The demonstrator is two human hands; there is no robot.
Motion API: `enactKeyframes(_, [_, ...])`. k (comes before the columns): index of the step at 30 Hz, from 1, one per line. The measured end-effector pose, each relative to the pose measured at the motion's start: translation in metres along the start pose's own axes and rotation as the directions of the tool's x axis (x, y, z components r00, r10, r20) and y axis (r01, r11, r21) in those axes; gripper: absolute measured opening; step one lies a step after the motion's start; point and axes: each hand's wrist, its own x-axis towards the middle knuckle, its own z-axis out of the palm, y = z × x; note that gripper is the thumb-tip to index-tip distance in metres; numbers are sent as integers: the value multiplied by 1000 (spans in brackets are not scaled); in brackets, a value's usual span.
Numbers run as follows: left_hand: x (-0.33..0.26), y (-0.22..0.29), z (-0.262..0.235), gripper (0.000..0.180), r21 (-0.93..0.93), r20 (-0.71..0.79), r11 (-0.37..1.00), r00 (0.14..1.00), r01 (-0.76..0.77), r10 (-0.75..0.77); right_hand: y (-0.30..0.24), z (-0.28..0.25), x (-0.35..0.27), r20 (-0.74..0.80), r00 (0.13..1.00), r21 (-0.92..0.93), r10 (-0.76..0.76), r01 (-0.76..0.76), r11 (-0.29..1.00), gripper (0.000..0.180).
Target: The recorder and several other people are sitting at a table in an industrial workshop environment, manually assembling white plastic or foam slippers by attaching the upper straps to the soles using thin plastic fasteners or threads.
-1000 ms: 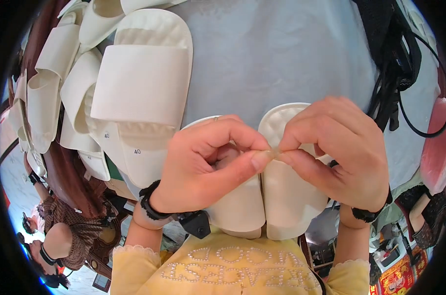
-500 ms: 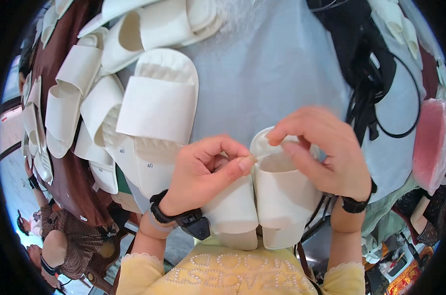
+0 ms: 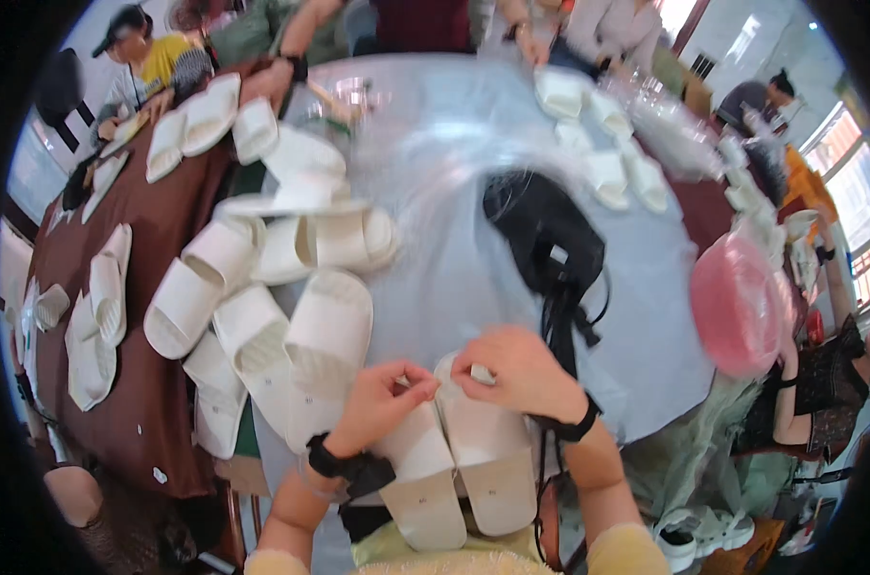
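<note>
1. Left of the work: a heap of white moulded foam slide sandals [image 3: 262,316] lies on the table, partly on a brown cloth [image 3: 157,240], partly on a pale blue table cover [image 3: 454,240].
2. Left hand [image 3: 382,402]: fingers drawn together in a pinch at the toe end of the pair of white foam slide sandals [image 3: 454,460]. What it pinches is too small to tell.
3. The pair lies side by side, touching, at the near table edge, heels toward the person.
4. Right hand [image 3: 521,374]: fingertips pinched close against the left hand's, resting on the right sandal's strap.
5. Handling judgement: light, soft, springy, not fragile; smooth surface may slip. Best hold is the broad strap or the sole edges.
6. Right of the work: a black strapped bag [image 3: 550,240] and a pink round plastic basin [image 3: 737,302].
</note>
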Motion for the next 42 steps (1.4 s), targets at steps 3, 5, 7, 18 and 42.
enactKeyframes(3, [-4, -5, 0, 16, 75, -6, 997, 1000, -20, 20, -15, -4, -8, 12, 993, 49, 115, -116, 992, 9])
enactKeyframes(5, [-8, -16, 1, 17, 41, -10, 992, 993, -120, 120, -37, -8, -16, 7, 992, 18, 127, -127, 992, 10])
enactKeyframes(7, [-9, -18, -4, 16, 158, -36, 961, 971, -227, 235, -59, -10, -34, -123, 967, -113, 224, -238, 965, 15])
enactKeyframes(18, [-127, -21, -12, 50, 637, -487, 743, 641, -205, 594, -105, 62, -103, 156, 929, -203, 334, -301, 932, 52])
enactKeyframes(42, [-98, -62, -19, 103, 807, -539, 474, 769, 353, 345, -40, -158, -157, -573, 792, -438, 209, -512, 738, 39])
